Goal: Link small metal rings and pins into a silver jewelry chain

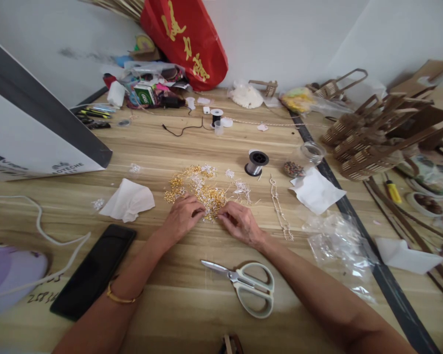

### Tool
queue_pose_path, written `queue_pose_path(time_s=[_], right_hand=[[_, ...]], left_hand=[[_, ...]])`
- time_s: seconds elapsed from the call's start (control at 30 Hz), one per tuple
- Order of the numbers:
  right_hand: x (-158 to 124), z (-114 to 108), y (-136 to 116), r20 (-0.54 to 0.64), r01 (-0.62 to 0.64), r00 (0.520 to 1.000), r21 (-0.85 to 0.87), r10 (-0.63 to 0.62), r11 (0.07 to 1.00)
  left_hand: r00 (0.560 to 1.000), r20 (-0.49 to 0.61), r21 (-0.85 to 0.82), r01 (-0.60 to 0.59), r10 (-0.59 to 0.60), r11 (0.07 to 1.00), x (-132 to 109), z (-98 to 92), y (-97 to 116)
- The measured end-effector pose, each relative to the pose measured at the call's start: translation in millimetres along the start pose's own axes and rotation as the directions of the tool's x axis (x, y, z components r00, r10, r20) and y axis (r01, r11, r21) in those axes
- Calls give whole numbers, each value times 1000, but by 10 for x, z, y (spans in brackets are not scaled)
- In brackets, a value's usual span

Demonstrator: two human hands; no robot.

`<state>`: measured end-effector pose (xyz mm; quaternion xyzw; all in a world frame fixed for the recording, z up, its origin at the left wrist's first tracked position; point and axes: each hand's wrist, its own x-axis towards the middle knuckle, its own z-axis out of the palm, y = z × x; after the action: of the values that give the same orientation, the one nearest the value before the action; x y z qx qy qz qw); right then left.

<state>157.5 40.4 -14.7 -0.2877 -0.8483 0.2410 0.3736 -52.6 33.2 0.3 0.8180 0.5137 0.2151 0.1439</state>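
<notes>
A loose pile of gold and silver-coloured beads [214,196] is spread on the wooden desk [173,309] at the centre of the frame, and its lower edge is met by both hands. The left hand [181,216] is laid palm down with fingers curled at the pile's lower left; its grip is partly closed, but whether any bead is held cannot be told. At the lower right of the pile, the thumb and forefinger of the right hand [241,223] are brought close together; whether anything is pinched in that grip cannot be made out either. A gold-coloured bracelet [115,298] is worn on the left wrist. Below the hands, pale-handled scissors [235,278] are laid with the blades pointed to the left. A spool of wire [257,162] is stood above and right of the pile, and a beaded chain [278,209] is stretched out right of the right hand. A smartphone [95,270] is placed at lower left, beneath a crumpled white tissue [127,201] in the frame.
</notes>
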Motion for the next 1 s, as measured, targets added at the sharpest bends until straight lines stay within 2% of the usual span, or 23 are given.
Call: queue_pose_path(time_s=[0.77, 0.9, 1.0], right_hand=[[7, -4, -11, -5, -16, 1000, 12, 16, 1000], [-3, 4, -2, -21, -65, 998, 27, 66, 998], [-9, 14, 17, -59, -160, 985, 89, 165, 983]], left_hand=[[996, -29, -10, -80, 80, 997, -4, 86, 23], [997, -32, -16, -67, 67, 998, -2, 78, 27], [997, -45, -19, -61, 60, 998, -1, 83, 17]])
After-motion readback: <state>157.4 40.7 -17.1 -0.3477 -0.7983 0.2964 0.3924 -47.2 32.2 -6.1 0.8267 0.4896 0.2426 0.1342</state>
